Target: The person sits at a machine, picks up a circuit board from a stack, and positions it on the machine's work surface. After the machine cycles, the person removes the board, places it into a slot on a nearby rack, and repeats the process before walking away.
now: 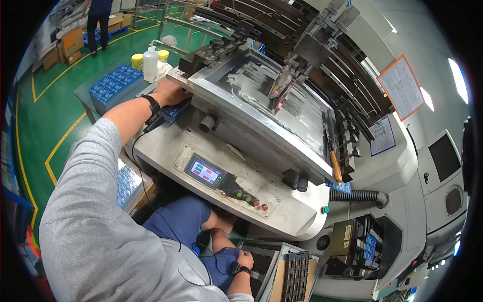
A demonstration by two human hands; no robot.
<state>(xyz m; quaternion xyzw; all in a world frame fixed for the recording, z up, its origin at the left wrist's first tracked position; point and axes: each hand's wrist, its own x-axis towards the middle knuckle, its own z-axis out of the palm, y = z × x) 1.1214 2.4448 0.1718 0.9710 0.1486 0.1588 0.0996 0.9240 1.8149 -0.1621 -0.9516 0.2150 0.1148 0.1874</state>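
Note:
My left hand (171,92) reaches to the left end of a screen printing machine, beside the corner of its metal screen frame (241,108). Its fingertips are hidden there. Just below this hand lie blue printed panels (173,112); whether the fingers touch them I cannot tell. Grey smears cover the screen mesh (297,118), and a squeegee assembly (284,85) hangs over it. My right hand (245,259) is low, near my thigh, with its fingers curled; what they hold, if anything, is hidden.
A tall stack of blue panels (116,85) stands on a side table, near a white squeeze bottle (150,63) and yellow-lidded jars (137,61). A lit touch panel (205,171) is on the machine's front. A wooden-handled tool (335,166) rests on the frame. Another person (98,22) stands far left.

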